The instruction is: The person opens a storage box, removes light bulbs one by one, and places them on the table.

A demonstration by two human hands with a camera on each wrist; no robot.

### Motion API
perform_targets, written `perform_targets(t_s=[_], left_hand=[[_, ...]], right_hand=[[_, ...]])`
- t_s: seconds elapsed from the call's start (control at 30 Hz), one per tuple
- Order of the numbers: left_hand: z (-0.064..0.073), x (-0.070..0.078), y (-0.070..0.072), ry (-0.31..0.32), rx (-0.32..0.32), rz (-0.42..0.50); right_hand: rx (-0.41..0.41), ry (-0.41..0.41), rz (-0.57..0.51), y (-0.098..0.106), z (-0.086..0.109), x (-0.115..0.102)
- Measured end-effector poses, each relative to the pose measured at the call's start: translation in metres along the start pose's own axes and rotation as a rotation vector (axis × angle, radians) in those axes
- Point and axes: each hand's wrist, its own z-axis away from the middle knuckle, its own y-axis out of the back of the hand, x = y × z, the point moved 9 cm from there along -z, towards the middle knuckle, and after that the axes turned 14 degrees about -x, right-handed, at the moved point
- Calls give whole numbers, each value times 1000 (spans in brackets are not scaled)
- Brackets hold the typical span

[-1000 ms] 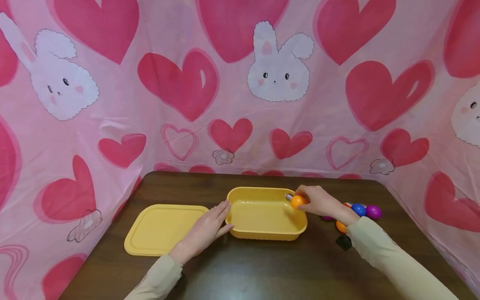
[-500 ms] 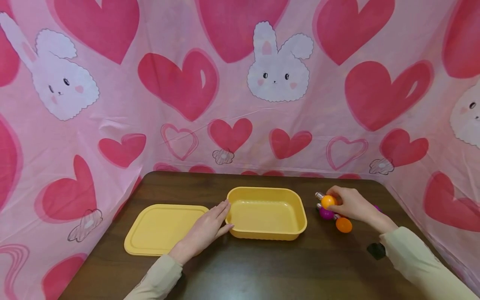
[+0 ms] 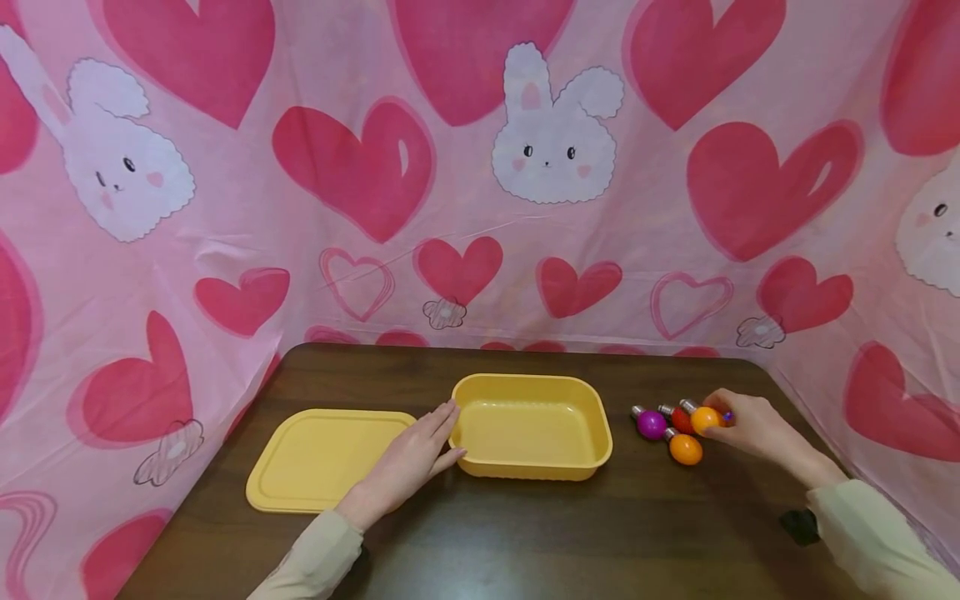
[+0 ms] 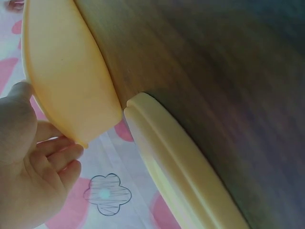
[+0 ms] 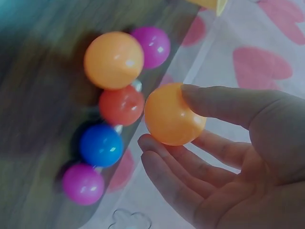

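My right hand point(image 3: 753, 425) pinches an orange light bulb point(image 3: 706, 420) between thumb and fingers, close over the loose bulbs at the table's right. Its silver screw base points up and left, away from the palm. Under and beside it lie a red bulb point(image 3: 681, 419), a purple bulb point(image 3: 651, 425) and a second orange bulb point(image 3: 686, 450). The right wrist view also shows a blue bulb point(image 5: 101, 145) and another purple bulb point(image 5: 83, 184), mostly hidden behind the hand in the head view. My left hand point(image 3: 408, 458) rests against the left end of a yellow plastic container point(image 3: 532, 471), fingers extended along its rim.
A flat yellow lid point(image 3: 330, 458) lies left of the container, partly beneath the left forearm in the head view. The dark wooden table point(image 3: 525, 533) meets a pink curtain point(image 3: 465, 208) with hearts and rabbits at its back and sides.
My right hand has carried the orange bulb rightward, from over the container's right end to the loose bulbs, uncovering the purple, red and second orange ones. The left hand stays at the container.
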Motion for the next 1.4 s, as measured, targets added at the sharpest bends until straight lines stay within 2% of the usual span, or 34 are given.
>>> perform_targets(t_s=[0.2, 0.6, 0.8, 1.13, 1.4], left_hand=[[0, 1, 1, -2, 8, -8], [0, 2, 2, 1, 6, -5], [0, 2, 1, -8, 11, -17], [-2, 1, -1, -4, 12, -16], [-1, 0, 0, 6, 5, -3]], right_hand=[[-42, -64, -5, -5, 8, 23], [-47, -90, -5, -27, 21, 47], [-94, -104, -31, -40, 18, 54], [-152, -155, -56, -48, 12, 57], [-138, -147, -51, -46, 12, 56]])
